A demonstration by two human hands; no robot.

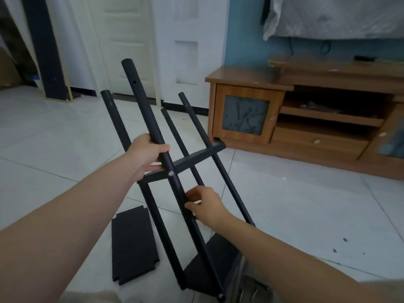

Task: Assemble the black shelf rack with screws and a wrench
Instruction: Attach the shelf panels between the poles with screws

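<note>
Rack's roughly two shelves in, one panel waiting on the floor

Head view: the black shelf rack [202,132] is leaning tilted on the tiles. The left hand [148,154] is wrapping its fingers round the front pole [142,101], and the right hand [203,204] is pinching it lower down, I think. The middle shelf [196,156] is showing a screw [169,173], and the bottom shelf [216,254] is on. The spare panel [133,246] is lying beside it. No wrench or readable writing is showing.

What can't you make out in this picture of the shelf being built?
Head view only:
- Whether the right hand pinches a screw against the front pole: its own fingers hide that.
- The bottom shelf: partly blurred near the lower edge.
- Clutter inside the wooden cabinet: too dark.
</note>
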